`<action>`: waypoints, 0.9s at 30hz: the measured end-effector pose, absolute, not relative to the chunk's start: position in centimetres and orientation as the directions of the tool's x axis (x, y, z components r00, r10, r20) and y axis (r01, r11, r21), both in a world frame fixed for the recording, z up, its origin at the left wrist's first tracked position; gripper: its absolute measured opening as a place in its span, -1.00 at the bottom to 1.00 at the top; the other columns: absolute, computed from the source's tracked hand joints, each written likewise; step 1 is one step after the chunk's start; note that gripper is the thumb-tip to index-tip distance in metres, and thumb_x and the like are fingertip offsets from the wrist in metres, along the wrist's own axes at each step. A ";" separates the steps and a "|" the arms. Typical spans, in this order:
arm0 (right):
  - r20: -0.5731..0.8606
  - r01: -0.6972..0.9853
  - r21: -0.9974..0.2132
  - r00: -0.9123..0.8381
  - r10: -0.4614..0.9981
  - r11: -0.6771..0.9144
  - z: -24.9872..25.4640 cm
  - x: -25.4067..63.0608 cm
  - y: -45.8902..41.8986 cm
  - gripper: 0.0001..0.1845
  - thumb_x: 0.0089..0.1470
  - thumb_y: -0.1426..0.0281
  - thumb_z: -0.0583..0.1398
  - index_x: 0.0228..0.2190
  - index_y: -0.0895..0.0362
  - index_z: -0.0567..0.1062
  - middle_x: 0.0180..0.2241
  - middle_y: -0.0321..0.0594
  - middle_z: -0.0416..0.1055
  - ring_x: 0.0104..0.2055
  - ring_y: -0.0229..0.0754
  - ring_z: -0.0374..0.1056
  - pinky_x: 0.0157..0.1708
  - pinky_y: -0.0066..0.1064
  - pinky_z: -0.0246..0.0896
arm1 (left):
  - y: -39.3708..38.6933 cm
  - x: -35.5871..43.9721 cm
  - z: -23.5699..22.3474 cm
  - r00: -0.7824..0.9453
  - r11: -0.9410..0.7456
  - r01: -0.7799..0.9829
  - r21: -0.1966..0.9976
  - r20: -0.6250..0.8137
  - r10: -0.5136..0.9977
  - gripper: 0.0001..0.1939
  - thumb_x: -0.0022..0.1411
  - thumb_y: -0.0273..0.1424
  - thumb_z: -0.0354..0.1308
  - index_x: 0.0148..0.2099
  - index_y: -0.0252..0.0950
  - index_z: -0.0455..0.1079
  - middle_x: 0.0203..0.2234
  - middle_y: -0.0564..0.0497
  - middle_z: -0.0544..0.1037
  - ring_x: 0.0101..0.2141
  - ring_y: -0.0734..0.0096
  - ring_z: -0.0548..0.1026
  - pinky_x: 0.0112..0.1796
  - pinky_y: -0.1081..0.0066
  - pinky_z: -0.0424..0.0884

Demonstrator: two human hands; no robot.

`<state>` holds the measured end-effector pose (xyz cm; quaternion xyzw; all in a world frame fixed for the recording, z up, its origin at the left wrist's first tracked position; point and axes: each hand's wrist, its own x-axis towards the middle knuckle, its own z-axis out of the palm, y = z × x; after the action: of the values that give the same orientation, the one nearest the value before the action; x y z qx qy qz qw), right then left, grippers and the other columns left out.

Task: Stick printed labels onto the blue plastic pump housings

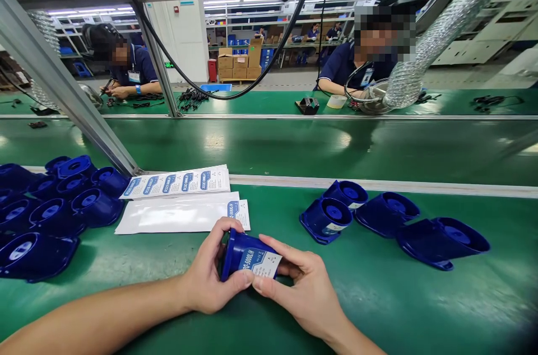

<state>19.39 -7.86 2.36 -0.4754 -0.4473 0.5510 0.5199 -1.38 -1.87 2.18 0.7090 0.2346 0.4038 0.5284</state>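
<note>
Between my two hands is a blue plastic housing (236, 248), tilted on its side, with a blue and white label (260, 262) on the face toward me. My left hand (214, 271) wraps around its wide flanged end, the thumb lying at the label's lower edge. My right hand (300, 282) grips the narrower end, its thumb tip on the label next to the left thumb. Just beyond my hands lie white label sheets; the nearer sheet (176, 215) has one printed label left at its right end, and the farther sheet (176, 182) bears several labels.
Several blue housings (50, 215) crowd the bench at left. More housings (334, 220) stand at right, two showing labels. A metal post (75, 75) slants down at left, and a black cable (218, 96) hangs ahead. Two co-workers (344, 66) sit across the green bench (269, 145).
</note>
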 end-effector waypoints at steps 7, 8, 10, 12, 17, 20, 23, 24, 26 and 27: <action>-0.112 -0.198 -0.975 0.018 0.994 -0.106 2.7 19.3 -7.9 -0.27 -0.35 0.40 0.69 -0.03 -0.01 0.77 -0.24 -0.19 0.75 -0.21 0.17 0.71 -0.13 -0.08 0.73 | -1.8 -1.4 2.2 0.545 -0.386 -0.066 0.920 0.358 0.758 -0.52 0.36 -0.18 0.29 0.19 -0.14 0.20 -0.01 -0.10 0.31 -0.05 0.13 0.33 -0.06 0.22 0.36; -0.127 -0.205 -0.971 0.022 0.992 -0.120 2.7 19.3 -7.8 -0.25 -0.38 0.40 0.70 -0.04 0.00 0.77 -0.24 -0.19 0.75 -0.21 0.18 0.71 -0.14 -0.08 0.73 | -1.8 -1.4 2.1 0.545 -0.390 -0.066 0.919 0.360 0.757 -0.52 0.36 -0.18 0.29 0.20 -0.14 0.20 -0.01 -0.10 0.31 -0.05 0.13 0.33 -0.05 0.20 0.35; -0.148 -0.218 -0.966 0.024 0.989 -0.139 2.8 19.3 -7.8 -0.24 -0.41 0.39 0.70 -0.05 0.02 0.78 -0.25 -0.18 0.75 -0.21 0.20 0.71 -0.14 -0.05 0.74 | -1.7 -1.5 2.0 0.541 -0.402 -0.068 0.913 0.372 0.754 -0.53 0.37 -0.18 0.28 0.19 -0.15 0.20 -0.01 -0.11 0.32 -0.04 0.12 0.33 -0.03 0.18 0.34; -0.149 -0.221 -0.965 0.024 0.989 -0.140 2.7 19.2 -7.9 -0.24 -0.38 0.35 0.70 -0.03 0.04 0.77 -0.25 -0.16 0.75 -0.21 0.21 0.71 -0.11 -0.01 0.73 | -1.8 -1.5 1.9 0.534 -0.417 -0.063 0.907 0.384 0.754 -0.54 0.37 -0.18 0.28 0.19 -0.15 0.21 -0.01 -0.11 0.32 -0.04 0.12 0.33 -0.01 0.17 0.33; -0.130 -0.214 -0.969 0.031 0.991 -0.120 2.2 19.0 -8.0 -0.34 -0.24 0.25 0.66 -0.02 0.06 0.76 -0.18 -0.12 0.76 -0.16 0.21 0.71 -0.09 -0.02 0.73 | -1.8 -1.3 1.9 0.516 -0.441 -0.042 0.897 0.397 0.759 -0.58 0.39 -0.20 0.26 0.17 -0.14 0.22 -0.02 -0.10 0.34 -0.03 0.12 0.35 0.00 0.17 0.33; -0.157 -0.197 -0.969 0.028 0.987 -0.148 2.1 19.1 -7.7 -0.29 -0.21 0.19 0.65 0.02 0.09 0.74 -0.11 -0.07 0.75 -0.10 0.26 0.70 -0.07 0.03 0.72 | -1.5 -1.2 1.9 0.513 -0.424 -0.022 0.906 0.374 0.773 -0.59 0.39 -0.20 0.27 0.17 -0.15 0.22 -0.01 -0.10 0.35 -0.01 0.11 0.37 0.03 0.16 0.36; -0.155 -0.092 -0.984 0.046 0.987 -0.150 1.8 19.7 -7.1 -0.26 -0.16 0.12 0.61 0.06 0.10 0.71 -0.04 0.00 0.73 -0.01 0.36 0.67 0.03 0.22 0.64 | -0.9 -1.4 1.8 0.561 -0.378 0.057 0.924 0.284 0.778 -0.59 0.40 -0.24 0.28 0.16 -0.16 0.21 0.03 -0.13 0.38 0.04 0.07 0.40 0.07 0.12 0.37; -0.110 -0.015 -0.994 0.064 0.992 -0.110 1.7 19.9 -6.9 -0.29 -0.15 0.11 0.61 0.05 0.08 0.72 0.01 0.01 0.71 0.07 0.39 0.63 0.13 0.30 0.55 | -0.7 -1.5 1.7 0.580 -0.383 0.081 0.920 0.269 0.769 -0.59 0.39 -0.26 0.29 0.16 -0.16 0.21 0.05 -0.14 0.38 0.07 0.06 0.40 0.09 0.10 0.37; 0.035 0.154 -0.988 0.074 0.997 0.023 1.4 20.4 -6.6 -0.39 -0.13 0.14 0.61 -0.02 0.02 0.75 0.08 -0.02 0.67 0.25 0.42 0.50 0.37 0.42 0.23 | -0.5 -1.6 1.6 0.611 -0.430 0.105 0.896 0.283 0.739 -0.58 0.37 -0.29 0.31 0.14 -0.16 0.22 0.09 -0.15 0.38 0.11 0.03 0.40 0.13 0.08 0.36; 0.107 0.213 -0.973 0.068 0.992 0.090 1.2 20.6 -6.5 -0.45 -0.13 0.17 0.61 -0.06 -0.01 0.76 0.08 -0.05 0.68 0.30 0.40 0.44 0.44 0.44 0.05 | -0.4 -1.7 1.5 0.624 -0.460 0.105 0.881 0.302 0.721 -0.58 0.36 -0.31 0.32 0.14 -0.16 0.23 0.10 -0.15 0.38 0.12 0.03 0.39 0.15 0.06 0.35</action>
<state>20.60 -6.51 1.21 -0.5439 -0.5540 0.3990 0.4878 -1.67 -0.40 1.54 0.7822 0.2640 0.3441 0.4473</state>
